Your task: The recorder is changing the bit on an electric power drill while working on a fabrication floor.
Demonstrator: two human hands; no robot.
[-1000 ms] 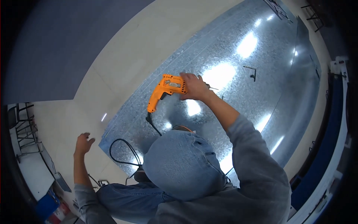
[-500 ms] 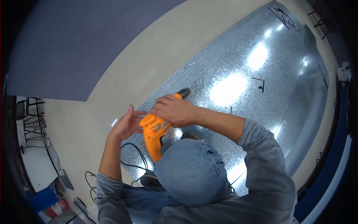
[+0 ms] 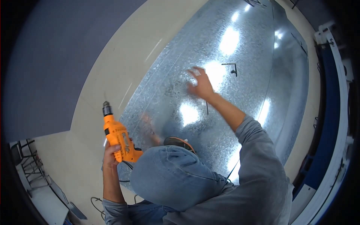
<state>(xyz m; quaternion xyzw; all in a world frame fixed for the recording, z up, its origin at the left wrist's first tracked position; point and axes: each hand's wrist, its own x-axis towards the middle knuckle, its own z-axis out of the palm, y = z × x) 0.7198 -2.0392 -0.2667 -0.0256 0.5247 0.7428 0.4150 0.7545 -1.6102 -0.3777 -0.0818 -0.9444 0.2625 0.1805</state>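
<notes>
Gripping the orange power drill (image 3: pixel 121 139) by its rear housing, the left hand (image 3: pixel 110 155) holds it beside the bent knee (image 3: pixel 165 176), chuck (image 3: pixel 107 108) pointing away from the person. The right hand (image 3: pixel 202 86) looks empty, fingers spread above the metal sheet (image 3: pixel 157 80). Held apparently off its handle, the tool could twist loose; the black cord (image 3: pixel 128 164) might snag near the knee.

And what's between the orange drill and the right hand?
In the head view, just the shiny metal sheet lies between the orange drill and right hand, with what looks like a blurry reflection.
</notes>
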